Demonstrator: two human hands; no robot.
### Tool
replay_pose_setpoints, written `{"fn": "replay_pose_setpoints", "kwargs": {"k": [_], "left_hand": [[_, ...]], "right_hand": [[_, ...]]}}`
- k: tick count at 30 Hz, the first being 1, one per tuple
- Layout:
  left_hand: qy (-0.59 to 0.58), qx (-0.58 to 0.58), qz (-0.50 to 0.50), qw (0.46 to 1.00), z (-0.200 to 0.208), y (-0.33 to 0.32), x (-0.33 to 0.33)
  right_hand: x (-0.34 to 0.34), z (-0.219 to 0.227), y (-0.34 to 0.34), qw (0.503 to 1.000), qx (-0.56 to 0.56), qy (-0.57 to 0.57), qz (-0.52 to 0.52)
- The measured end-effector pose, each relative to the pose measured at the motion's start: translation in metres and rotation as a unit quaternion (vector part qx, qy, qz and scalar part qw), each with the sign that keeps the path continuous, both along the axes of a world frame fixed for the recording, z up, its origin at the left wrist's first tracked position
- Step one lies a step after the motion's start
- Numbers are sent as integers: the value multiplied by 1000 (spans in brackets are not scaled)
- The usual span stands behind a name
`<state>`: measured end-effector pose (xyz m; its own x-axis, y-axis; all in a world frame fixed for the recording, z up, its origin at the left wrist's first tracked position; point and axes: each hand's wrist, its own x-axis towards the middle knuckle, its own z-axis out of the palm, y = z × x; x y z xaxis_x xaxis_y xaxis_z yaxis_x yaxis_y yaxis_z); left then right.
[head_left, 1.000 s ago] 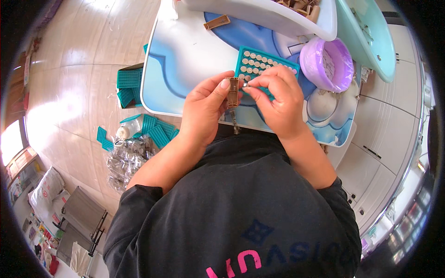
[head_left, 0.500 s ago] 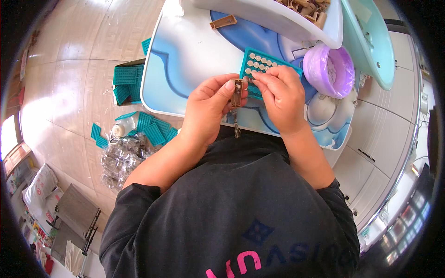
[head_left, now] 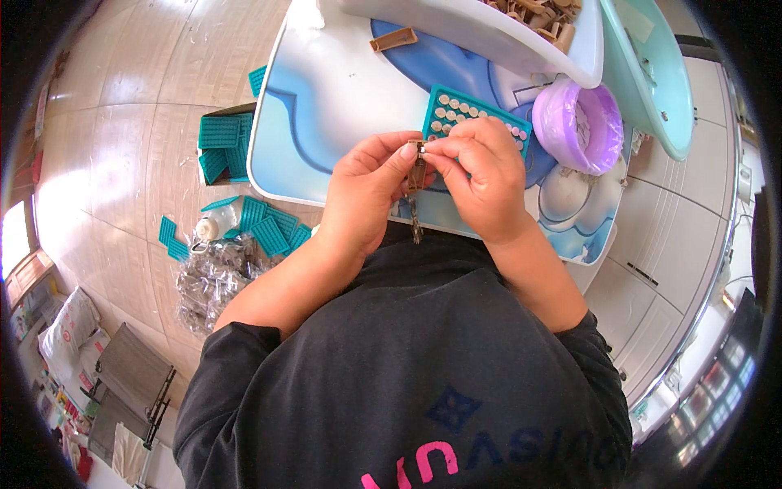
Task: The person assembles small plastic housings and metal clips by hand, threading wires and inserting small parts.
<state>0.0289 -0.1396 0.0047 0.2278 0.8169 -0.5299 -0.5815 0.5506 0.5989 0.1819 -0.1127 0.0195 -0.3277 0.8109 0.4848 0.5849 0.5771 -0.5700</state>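
My left hand [head_left: 363,181] grips a small brown plastic casing [head_left: 418,176] between thumb and fingers. A short dark metal chain or clasp [head_left: 416,226] dangles below it. Thumb and forefinger of my right hand [head_left: 487,178] pinch a small silvery piece, likely a button cell, at the casing's upper end; the fingertips mostly cover it. Just beyond that hand lies a teal tray [head_left: 436,90] with rows of round silvery button cells [head_left: 454,104], partly hidden by the fingers. Another brown casing [head_left: 394,39] rests on the far part of the table.
A white tub [head_left: 505,41] of brown parts [head_left: 542,15] stands on the blue-and-white table [head_left: 326,106]. Right of it are a purple basket [head_left: 604,130] and a mint basin [head_left: 664,98]. Teal trays [head_left: 270,235] and a clear bag of dark pieces [head_left: 213,281] lie on the floor at left.
My right hand has shifted from the tray's near side leftward and slightly down, bringing the silvery piece to the casing's top. The left hand stays nearly still.
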Motion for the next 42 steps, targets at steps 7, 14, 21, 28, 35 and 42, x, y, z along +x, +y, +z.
{"fn": "replay_pose_setpoints", "kwargs": {"k": [7, 14, 21, 28, 35, 42], "left_hand": [[4, -5, 6, 1000, 2, 0, 0], [-16, -11, 24, 1000, 3, 0, 1], [-19, -13, 32, 999, 3, 0, 1], [-17, 0, 22, 1000, -2, 0, 1], [-3, -9, 40, 999, 1, -3, 6], [-4, 6, 27, 1000, 2, -5, 1]], "right_hand": [[6, 0, 1, 998, -33, 22, 43], [12, -9, 6, 994, 19, -104, -24], [8, -6, 3, 999, -10, 18, -41], [-4, -5, 3, 1000, -18, 21, -11], [-12, -4, -3, 995, -81, 48, -19], [-3, 5, -4, 981, -157, 111, 25]]}}
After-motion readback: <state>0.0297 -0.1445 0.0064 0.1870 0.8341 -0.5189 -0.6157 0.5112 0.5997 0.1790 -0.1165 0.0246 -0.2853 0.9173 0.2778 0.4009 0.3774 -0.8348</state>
